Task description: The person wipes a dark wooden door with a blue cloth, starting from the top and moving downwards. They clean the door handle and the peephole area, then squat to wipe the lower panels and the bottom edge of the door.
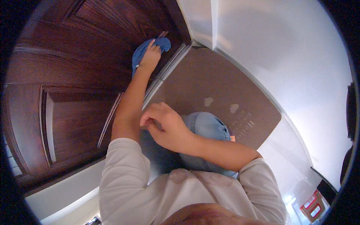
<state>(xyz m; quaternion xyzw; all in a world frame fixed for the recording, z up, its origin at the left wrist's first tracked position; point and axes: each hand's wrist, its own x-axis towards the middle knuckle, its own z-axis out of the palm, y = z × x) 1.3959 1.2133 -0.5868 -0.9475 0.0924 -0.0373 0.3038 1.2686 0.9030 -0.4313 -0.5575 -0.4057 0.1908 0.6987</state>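
Observation:
With fingers spread over it, my left hand [152,57] presses a blue cloth [139,52] against the lower part of a dark brown panelled door [112,45]. The cloth bunches up past the fingertips and hangs down by the wrist. My right hand [167,126] is in front of my knee, its fingers curled in towards the thumb and nothing visible in it. It appears beside my left forearm; whether they touch I cannot tell.
A metal threshold strip [168,69] runs along the door's foot. Beyond it lies a brown doormat [194,76] with pale hearts and writing. A white wall [253,36] curves along the right. My bent knee [209,125] in jeans is over the mat. A red-edged object [315,206] stands lower right.

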